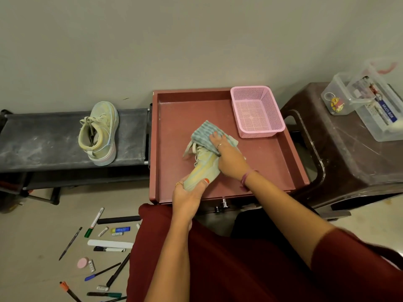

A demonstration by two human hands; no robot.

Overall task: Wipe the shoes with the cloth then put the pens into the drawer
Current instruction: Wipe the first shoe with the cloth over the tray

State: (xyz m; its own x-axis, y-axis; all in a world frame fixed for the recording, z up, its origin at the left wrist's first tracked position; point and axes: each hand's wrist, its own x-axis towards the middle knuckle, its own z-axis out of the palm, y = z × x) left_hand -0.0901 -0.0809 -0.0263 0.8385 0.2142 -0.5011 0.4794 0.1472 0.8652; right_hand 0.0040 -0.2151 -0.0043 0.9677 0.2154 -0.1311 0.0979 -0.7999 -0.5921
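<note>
I see the red drawer (272, 162) pulled open at centre, pink basket (257, 111) in its far right corner. Left of it a dark shoe rack (43, 140) with one pale shoe on the rack (99, 132), resting on its side, well apart from the hands. Right, a brown stool (349, 149) carrying clear plastic boxes (375, 105).

Over the drawer, my left hand (189, 195) grips the near end of the second shoe (204, 171), fingers curled round it, thumb on top. My right hand (229, 156) presses the blue-green cloth (207, 131) onto the far part of that shoe, fingers fairly straight and together over the cloth; thumb side hidden, so can't tell if it pinches.

Pens and markers (104, 249) scattered on the floor near left, beside my red-clothed knee, none in the drawer.
</note>
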